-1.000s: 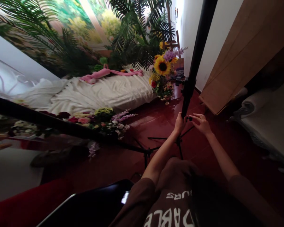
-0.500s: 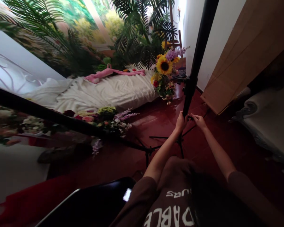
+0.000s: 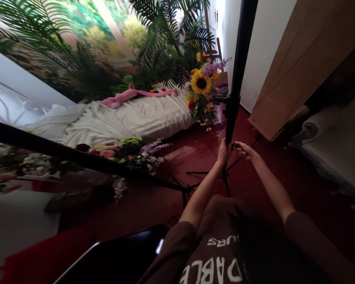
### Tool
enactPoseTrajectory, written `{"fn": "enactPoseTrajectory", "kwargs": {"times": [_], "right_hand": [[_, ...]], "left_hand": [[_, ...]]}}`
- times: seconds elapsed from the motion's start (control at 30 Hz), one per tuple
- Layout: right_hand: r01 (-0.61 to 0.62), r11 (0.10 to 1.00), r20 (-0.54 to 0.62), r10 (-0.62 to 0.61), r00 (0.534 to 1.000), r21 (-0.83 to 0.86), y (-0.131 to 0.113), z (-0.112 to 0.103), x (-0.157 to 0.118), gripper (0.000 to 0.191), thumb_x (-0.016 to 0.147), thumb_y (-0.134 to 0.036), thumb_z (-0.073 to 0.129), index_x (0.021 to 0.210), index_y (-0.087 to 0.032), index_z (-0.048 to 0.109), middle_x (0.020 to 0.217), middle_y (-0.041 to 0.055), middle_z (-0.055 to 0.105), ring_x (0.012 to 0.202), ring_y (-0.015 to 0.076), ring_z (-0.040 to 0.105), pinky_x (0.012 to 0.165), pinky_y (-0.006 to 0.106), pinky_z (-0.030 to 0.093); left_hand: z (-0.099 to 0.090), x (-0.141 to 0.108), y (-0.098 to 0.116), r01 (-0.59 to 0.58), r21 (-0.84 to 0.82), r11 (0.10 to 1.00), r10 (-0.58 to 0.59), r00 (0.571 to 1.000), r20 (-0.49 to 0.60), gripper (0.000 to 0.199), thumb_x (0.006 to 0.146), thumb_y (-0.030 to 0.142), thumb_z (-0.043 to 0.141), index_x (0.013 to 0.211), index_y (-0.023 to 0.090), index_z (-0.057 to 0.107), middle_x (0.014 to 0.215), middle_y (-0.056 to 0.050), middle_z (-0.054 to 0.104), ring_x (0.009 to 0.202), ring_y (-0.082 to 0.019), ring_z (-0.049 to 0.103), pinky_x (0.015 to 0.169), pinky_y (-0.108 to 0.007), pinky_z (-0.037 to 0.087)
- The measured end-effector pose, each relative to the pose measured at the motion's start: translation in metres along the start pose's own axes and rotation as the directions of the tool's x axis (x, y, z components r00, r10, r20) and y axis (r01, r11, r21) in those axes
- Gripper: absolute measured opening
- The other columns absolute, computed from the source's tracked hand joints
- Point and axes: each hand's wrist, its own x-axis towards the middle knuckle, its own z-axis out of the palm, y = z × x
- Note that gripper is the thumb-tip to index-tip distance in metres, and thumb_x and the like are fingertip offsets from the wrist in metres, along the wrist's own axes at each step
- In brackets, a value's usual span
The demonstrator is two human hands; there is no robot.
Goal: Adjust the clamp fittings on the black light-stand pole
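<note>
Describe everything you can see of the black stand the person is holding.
The black tripod stand is a slim pole rising from thin spread legs on the red tiled floor. A small bracket juts out high up. The left hand wraps the pole; the right hand touches a small black knob on it.

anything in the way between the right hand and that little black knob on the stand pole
Nothing visible: the right hand reaches the small black knob directly, with the left hand wrapped around the black stand pole just beside it.
</note>
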Motion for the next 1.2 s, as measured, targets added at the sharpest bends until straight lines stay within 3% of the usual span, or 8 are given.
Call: {"fn": "enactPoseTrajectory", "kwargs": {"times": [0.27,0.47,0.57,0.67,0.83,0.93,1.03,1.2], "right_hand": [[0.157,0.961,-0.071,-0.144,0.987,0.229,0.003,0.019,0.002,0.043,0.091,-0.02,0.047,0.052,-0.022,0.03,0.031,-0.0082,0.033,0.026,0.0041,0.021,0.03,0.013,0.02],[0.345,0.865,-0.245,-0.268,0.932,0.364,0.022,0.043,-0.011,0.035,0.1,-0.029,0.039,0.073,-0.02,0.059,0.064,0.0029,0.073,0.047,0.0076,0.06,0.042,0.014,0.044],[0.446,0.806,-0.319,-0.337,0.886,0.389,0.037,0.06,-0.021,0.038,0.102,-0.03,0.037,0.084,-0.018,0.067,0.081,0.0047,0.078,0.067,0.0098,0.071,0.054,0.016,0.053],[0.467,0.835,-0.296,-0.385,0.874,0.292,0.052,0.075,-0.023,0.028,0.097,-0.023,0.047,0.081,-0.018,0.069,0.085,0.0026,0.079,0.07,0.0105,0.072,0.056,0.017,0.053],[0.4,0.888,-0.202,-0.359,0.911,0.228,0.069,0.098,-0.011,0.027,0.092,-0.02,0.05,0.075,-0.018,0.07,0.086,0.0016,0.078,0.071,0.0106,0.072,0.061,0.019,0.056],[0.358,0.913,-0.139,-0.336,0.932,0.193,0.077,0.115,0.001,0.023,0.09,-0.022,0.053,0.076,-0.018,0.07,0.086,0.0016,0.078,0.073,0.0111,0.073,0.063,0.019,0.056],[0.3,0.943,-0.034,-0.298,0.954,0.143,0.085,0.135,0.013,0.018,0.088,-0.025,0.057,0.077,-0.019,0.07,0.088,0.0019,0.078,0.074,0.0119,0.073,0.064,0.02,0.056],[0.199,0.98,0.119,-0.201,0.972,0.028,0.098,0.173,0.025,0.014,0.086,-0.028,0.059,0.08,-0.02,0.068,0.087,0.0023,0.077,0.071,0.0126,0.071,0.062,0.021,0.054]], "left_hand": [[-0.002,0.0,0.003,-0.024,0.012,1.0,0.024,0.999,-0.027,0.026,0.093,0.038,0.055,0.111,0.019,0.053,0.1,-0.009,0.068,0.086,-0.018,0.066,0.079,-0.029,0.05],[-0.018,-0.026,-0.008,-0.046,-0.132,0.99,0.039,0.998,-0.055,0.043,0.091,0.048,0.059,0.123,0.019,0.056,0.119,-0.012,0.067,0.105,-0.019,0.067,0.093,-0.032,0.052],[-0.038,-0.066,-0.029,0.114,-0.125,0.986,-0.133,0.979,-0.155,0.041,0.093,0.051,0.053,0.115,0.017,0.061,0.113,-0.011,0.069,0.1,-0.018,0.068,0.089,-0.032,0.054],[-0.07,-0.11,-0.058,0.308,-0.107,0.945,-0.323,0.843,-0.429,0.041,0.092,0.053,0.054,0.106,0.015,0.061,0.105,-0.011,0.068,0.094,-0.018,0.066,0.087,-0.032,0.053],[-0.147,-0.147,-0.091,0.449,-0.201,0.871,-0.372,0.334,-0.866,0.034,0.093,0.05,0.053,0.099,0.017,0.049,0.099,-0.007,0.06,0.09,-0.015,0.063,0.088,-0.032,0.051],[-0.197,-0.143,-0.082,0.355,-0.218,0.909,-0.291,0.164,-0.943,0.033,0.097,0.05,0.044,0.104,0.018,0.044,0.105,-0.008,0.057,0.088,-0.013,0.064,0.084,-0.029,0.053],[-0.237,-0.134,-0.052,0.327,-0.03,0.945,-0.077,0.132,-0.988,0.039,0.1,0.053,0.034,0.11,0.017,0.045,0.112,-0.012,0.057,0.096,-0.014,0.063,0.091,-0.03,0.051],[-0.277,-0.117,-0.001,0.241,0.197,0.95,0.126,0.278,-0.952,0.054,0.098,0.061,0.031,0.116,0.015,0.051,0.116,-0.015,0.061,0.103,-0.016,0.062,0.095,-0.029,0.048]]}}
